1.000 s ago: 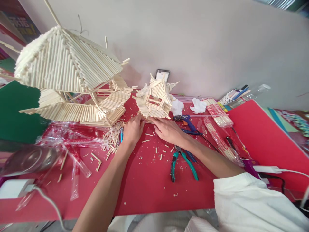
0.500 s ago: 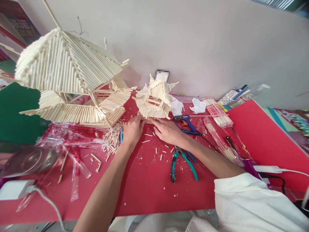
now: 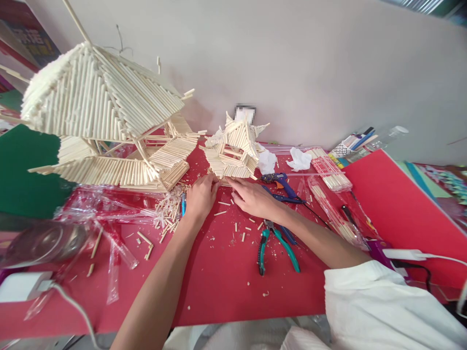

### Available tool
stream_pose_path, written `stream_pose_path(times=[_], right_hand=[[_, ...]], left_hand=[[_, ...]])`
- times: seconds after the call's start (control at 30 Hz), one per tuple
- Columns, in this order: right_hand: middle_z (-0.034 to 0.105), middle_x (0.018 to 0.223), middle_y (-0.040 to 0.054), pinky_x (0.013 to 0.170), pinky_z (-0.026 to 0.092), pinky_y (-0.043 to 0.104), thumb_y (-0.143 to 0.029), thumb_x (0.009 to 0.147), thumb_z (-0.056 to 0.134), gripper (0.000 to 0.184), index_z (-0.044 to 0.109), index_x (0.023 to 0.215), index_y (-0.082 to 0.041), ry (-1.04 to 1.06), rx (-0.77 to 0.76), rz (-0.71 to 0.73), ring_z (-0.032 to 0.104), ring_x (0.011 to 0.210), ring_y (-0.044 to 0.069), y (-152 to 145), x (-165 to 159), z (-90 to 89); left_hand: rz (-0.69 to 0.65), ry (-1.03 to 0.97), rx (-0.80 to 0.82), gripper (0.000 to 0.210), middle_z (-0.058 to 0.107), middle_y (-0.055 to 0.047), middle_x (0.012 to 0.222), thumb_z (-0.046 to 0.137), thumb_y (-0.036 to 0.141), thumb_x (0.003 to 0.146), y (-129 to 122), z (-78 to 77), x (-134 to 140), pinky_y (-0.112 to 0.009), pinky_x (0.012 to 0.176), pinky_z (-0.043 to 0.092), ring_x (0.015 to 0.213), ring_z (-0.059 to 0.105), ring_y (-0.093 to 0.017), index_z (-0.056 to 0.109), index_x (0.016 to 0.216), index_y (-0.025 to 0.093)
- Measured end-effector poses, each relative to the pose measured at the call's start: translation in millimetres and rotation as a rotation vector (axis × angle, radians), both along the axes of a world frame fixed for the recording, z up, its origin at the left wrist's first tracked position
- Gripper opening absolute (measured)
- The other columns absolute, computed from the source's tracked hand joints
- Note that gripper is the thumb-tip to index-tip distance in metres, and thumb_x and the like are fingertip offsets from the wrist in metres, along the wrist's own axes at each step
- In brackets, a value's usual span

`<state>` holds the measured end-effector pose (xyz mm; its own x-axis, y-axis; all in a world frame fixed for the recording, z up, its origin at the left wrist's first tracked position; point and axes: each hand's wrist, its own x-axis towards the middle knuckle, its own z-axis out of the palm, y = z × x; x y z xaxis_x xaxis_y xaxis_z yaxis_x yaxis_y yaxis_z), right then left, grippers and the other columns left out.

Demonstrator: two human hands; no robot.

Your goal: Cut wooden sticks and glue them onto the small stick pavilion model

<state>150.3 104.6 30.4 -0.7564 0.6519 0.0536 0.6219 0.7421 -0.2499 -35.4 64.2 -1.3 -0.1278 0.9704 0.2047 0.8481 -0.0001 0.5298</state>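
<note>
A small pavilion model [image 3: 228,163] built of pale wooden sticks stands near the wall, with upturned roof corners. My left hand [image 3: 202,196] is closed at its front left base, fingers curled, the tips partly hidden. My right hand [image 3: 251,197] is at the front edge of the same base, index finger reaching to it and the other fingers bent. A larger stick pavilion [image 3: 105,102] rises at the left. Right of the small model lies a blue glue gun [image 3: 282,184]. Teal-handled pliers [image 3: 279,248] rest open below my right hand.
Stick offcuts [image 3: 171,209] pile up left of my left hand, beside clear plastic wrappers [image 3: 109,214]. Bundled sticks [image 3: 330,170] and crumpled tissue [image 3: 300,159] lie at the right. A red board [image 3: 404,218] leans there. A white charger [image 3: 24,286] sits at the left front of the red table [image 3: 226,287].
</note>
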Motion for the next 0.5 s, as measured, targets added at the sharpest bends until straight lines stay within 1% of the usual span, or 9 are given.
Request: stream_pose_path(times=[0.17, 0.27, 0.37, 0.5], right_hand=[[0.050, 0.152, 0.0148, 0.100, 0.055, 0.043, -0.023, 0.099, 0.042, 0.057, 0.036, 0.156, -0.016, -0.002, -0.017, -0.004, 0.060, 0.126, 0.029, 0.4, 0.8, -0.6], [0.048, 0.153, 0.0151, 0.100, 0.055, 0.043, -0.023, 0.099, 0.042, 0.058, 0.035, 0.156, -0.016, -0.001, -0.025, -0.001, 0.060, 0.126, 0.029, 0.3, 1.2, -0.1], [0.049, 0.152, 0.0163, 0.099, 0.055, 0.045, -0.022, 0.099, 0.042, 0.058, 0.035, 0.156, -0.015, 0.002, -0.037, 0.001, 0.061, 0.125, 0.030, 0.1, 1.6, 1.0], [0.051, 0.150, 0.0156, 0.099, 0.055, 0.047, -0.021, 0.099, 0.044, 0.059, 0.034, 0.157, -0.019, 0.024, -0.027, 0.012, 0.060, 0.126, 0.031, 0.5, 2.1, 1.2]], left_hand=[[0.003, -0.004, 0.006, 0.018, 0.073, -0.006, 0.103, 0.054, 0.033, 0.098, -0.3, -0.4, -0.3, -0.029, 0.078, 0.048, 0.097, 0.068, -0.022, 0.067, 0.103, 0.021], [0.002, -0.002, 0.018, 0.018, 0.073, -0.006, 0.103, 0.052, 0.032, 0.098, -0.1, -1.5, -0.6, -0.028, 0.078, 0.047, 0.097, 0.068, -0.022, 0.067, 0.102, 0.021], [-0.005, 0.001, 0.028, 0.017, 0.073, -0.006, 0.102, 0.053, 0.031, 0.098, 0.2, -2.3, -0.9, -0.028, 0.077, 0.047, 0.096, 0.068, -0.022, 0.066, 0.101, 0.021], [-0.002, 0.002, 0.022, 0.018, 0.073, -0.006, 0.103, 0.052, 0.032, 0.099, 0.3, -2.4, -0.9, -0.028, 0.077, 0.047, 0.098, 0.068, -0.022, 0.066, 0.102, 0.021]])
